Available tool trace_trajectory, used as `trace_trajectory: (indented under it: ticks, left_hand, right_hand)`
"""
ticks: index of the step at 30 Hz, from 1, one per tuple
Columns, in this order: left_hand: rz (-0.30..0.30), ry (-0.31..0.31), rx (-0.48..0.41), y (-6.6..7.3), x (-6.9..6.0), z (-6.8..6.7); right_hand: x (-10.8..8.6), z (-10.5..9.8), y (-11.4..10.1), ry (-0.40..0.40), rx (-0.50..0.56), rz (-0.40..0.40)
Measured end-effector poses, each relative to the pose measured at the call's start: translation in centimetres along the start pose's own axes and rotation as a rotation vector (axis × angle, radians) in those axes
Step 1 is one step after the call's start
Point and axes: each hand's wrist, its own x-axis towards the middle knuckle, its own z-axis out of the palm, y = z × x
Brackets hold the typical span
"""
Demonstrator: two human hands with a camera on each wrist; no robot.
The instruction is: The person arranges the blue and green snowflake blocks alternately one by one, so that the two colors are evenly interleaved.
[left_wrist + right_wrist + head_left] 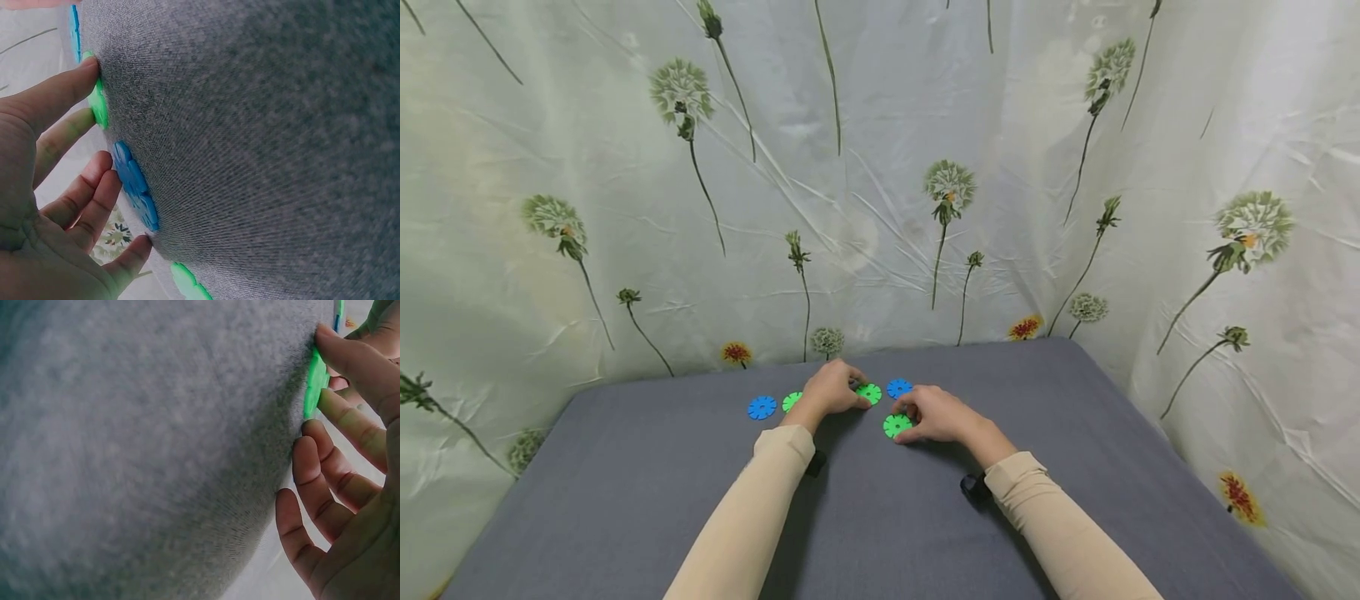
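With thumb and index finger my left hand [835,386] pinches the edges of a green notched disc [870,393] lying on the grey cloth. Its other fingers hang over a blue notched disc [134,184], which the head view hides behind the hand. My right hand [942,415] holds another green notched disc [896,426] between thumb and index finger, nearer the front. In the right wrist view that green disc [315,384] stands edge-on, the remaining fingers loosely bent beside it. Just behind the right fingertips lies a blue disc [898,387].
Left of the left hand are a green disc [791,401], partly covered by the hand, and a blue disc [762,407]. Grey cloth covers the table [647,500]. A white curtain [880,208] with printed dandelions hangs behind its far edge.
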Motion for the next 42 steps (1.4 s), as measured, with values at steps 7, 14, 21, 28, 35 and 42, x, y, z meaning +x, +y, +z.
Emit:
trace_trajectory:
  ticks: [7,14,21,28,35,42]
  left_hand:
    - [0.004,-0.002,0.012,-0.1,0.1,0.2]
    - [0.008,-0.016,0.008,-0.1,0.2,0.2]
    - [0.014,-0.017,0.016,0.0,0.5,0.2]
    - [0.016,-0.018,0.038,0.7,1.0,0.4]
    - [0.016,-0.018,0.038,1.9,1.2,0.6]
    - [0.048,-0.022,0.020,2.5,1.7,1.0]
  right_hand:
    - [-0.6,-0.2,0.3,-0.024,0.024,0.003]
    - [-1.5,-0.5,0.9,-0.024,0.066,-0.005]
    - [-2.3,-0.7,1.9,-0.013,0.133,-0.015]
    - [-2.7,-1.0,2.4,-0.023,0.157,0.023]
    - [-2.9,-1.2,2.7,-0.020,0.165,0.057]
    - [-3.3,-1.1,3.2,-0.002,0.185,0.056]
